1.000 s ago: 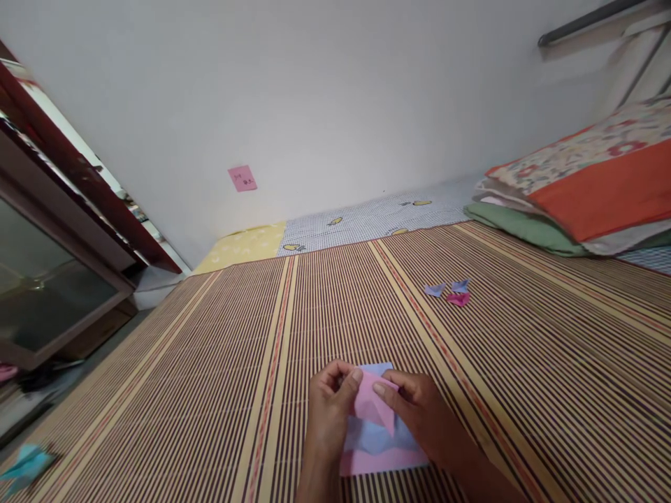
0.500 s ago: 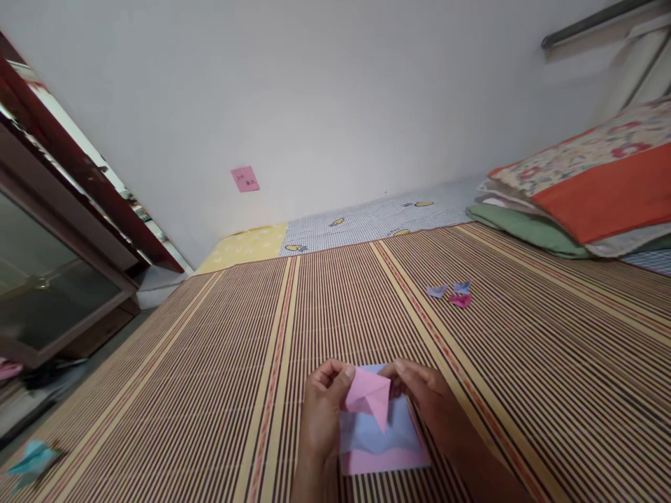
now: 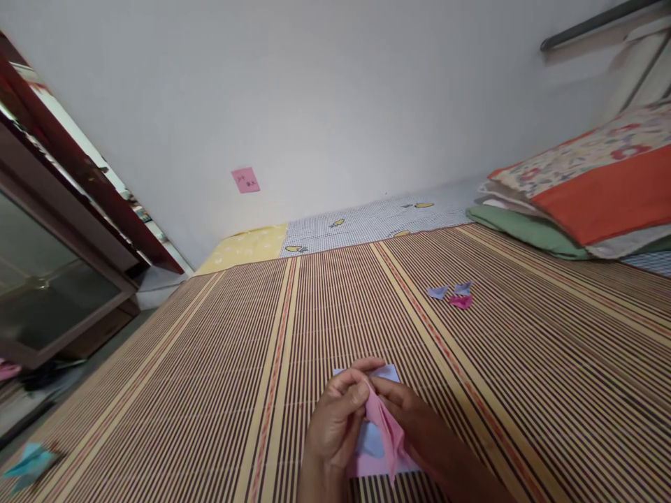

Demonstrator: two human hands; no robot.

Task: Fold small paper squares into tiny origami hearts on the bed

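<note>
Between my two hands is a folded piece of pink paper [image 3: 386, 429], turned edge-on with its point hanging down. My left hand [image 3: 338, 412] pinches its upper end between thumb and fingers. Close against it, my right hand [image 3: 406, 412] has its fingers at the same upper end, partly hidden behind the paper. Beneath both hands, blue paper [image 3: 371, 440] and pink paper [image 3: 367, 467] lie stacked on the striped mat [image 3: 210, 391].
Small folded papers, two light blue [image 3: 437, 292] and one magenta [image 3: 461, 302], lie farther back on the mat. A turquoise folded paper [image 3: 31, 464] is at lower left. Folded bedding [image 3: 587, 202] is piled at right. A pink note [image 3: 245, 179] is on the wall.
My hands have come together, and the pink paper has turned from facing the camera to edge-on, its point now lower. The other papers have stayed in place.
</note>
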